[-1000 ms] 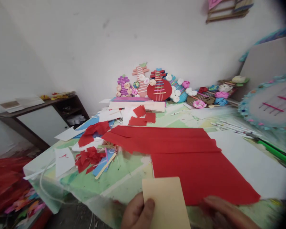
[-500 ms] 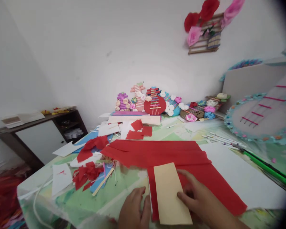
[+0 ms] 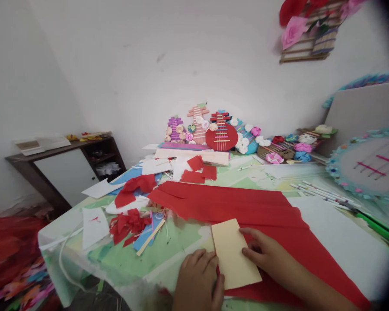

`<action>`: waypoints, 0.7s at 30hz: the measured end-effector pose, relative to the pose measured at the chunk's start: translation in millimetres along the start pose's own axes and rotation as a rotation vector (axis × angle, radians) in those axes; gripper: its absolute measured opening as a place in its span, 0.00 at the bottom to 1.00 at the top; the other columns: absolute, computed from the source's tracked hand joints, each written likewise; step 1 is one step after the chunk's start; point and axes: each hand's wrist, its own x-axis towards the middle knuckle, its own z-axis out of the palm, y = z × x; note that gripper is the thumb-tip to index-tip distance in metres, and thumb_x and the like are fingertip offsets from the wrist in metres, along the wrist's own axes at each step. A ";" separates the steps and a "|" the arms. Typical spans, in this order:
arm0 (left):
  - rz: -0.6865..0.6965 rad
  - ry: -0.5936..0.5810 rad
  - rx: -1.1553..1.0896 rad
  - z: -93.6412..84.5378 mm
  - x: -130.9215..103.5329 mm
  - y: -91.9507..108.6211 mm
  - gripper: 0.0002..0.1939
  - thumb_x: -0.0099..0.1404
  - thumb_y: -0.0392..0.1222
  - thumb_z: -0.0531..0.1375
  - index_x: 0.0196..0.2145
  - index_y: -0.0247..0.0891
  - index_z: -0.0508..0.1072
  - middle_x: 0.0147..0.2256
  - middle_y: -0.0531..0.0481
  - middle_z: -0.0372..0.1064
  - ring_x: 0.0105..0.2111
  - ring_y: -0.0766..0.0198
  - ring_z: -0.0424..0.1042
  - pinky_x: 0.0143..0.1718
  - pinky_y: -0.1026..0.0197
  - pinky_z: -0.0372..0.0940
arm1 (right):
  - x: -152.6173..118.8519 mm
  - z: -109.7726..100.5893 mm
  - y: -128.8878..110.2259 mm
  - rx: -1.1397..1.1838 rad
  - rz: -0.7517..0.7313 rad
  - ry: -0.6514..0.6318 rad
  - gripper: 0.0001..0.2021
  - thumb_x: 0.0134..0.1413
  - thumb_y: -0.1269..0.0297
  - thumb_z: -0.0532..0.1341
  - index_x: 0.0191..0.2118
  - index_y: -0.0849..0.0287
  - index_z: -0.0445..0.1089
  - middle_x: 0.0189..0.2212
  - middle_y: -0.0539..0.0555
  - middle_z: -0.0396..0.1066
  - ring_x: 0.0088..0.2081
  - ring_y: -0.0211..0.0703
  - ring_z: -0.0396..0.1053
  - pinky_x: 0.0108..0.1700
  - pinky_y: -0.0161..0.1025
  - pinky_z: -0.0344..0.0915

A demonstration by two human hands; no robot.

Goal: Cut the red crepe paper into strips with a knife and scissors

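Observation:
A cream rectangular card point(image 3: 235, 259) lies on a large sheet of red crepe-like paper point(image 3: 227, 201) near the table's front edge. My right hand point(image 3: 262, 252) is at the card's right side, thumb on its face and forefinger reaching along the upper right edge, holding it down. At the left edge of the card rests my left hand point(image 3: 197, 276), its fingers stretched forward and its thumb apart near the lower left corner. The red paper spreads out behind and to the right of the card, partly under my right forearm.
Red scraps point(image 3: 129, 224), white paper pieces point(image 3: 94, 226) and a thin wooden stick point(image 3: 151, 237) lie left. White sheets point(image 3: 337, 224), several pens point(image 3: 324, 194) and a green-handled tool point(image 3: 379, 226) are right. Decorated lute-shaped crafts point(image 3: 222, 136) stand along the wall.
My left hand has moved right and now meets the card's left edge. The right hand stays on the card. The camera view has shifted, moving the background right.

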 end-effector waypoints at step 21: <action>-0.172 -0.279 -0.153 -21.2 6.5 9.7 0.24 0.51 0.28 0.47 0.45 0.36 0.69 0.45 0.47 0.69 0.45 0.55 0.64 0.47 0.47 0.60 | -10.7 -4.1 9.0 -0.006 0.020 -0.083 0.28 0.50 0.56 0.56 0.56 0.61 0.56 0.33 0.53 0.70 0.35 0.43 0.68 0.34 0.37 0.63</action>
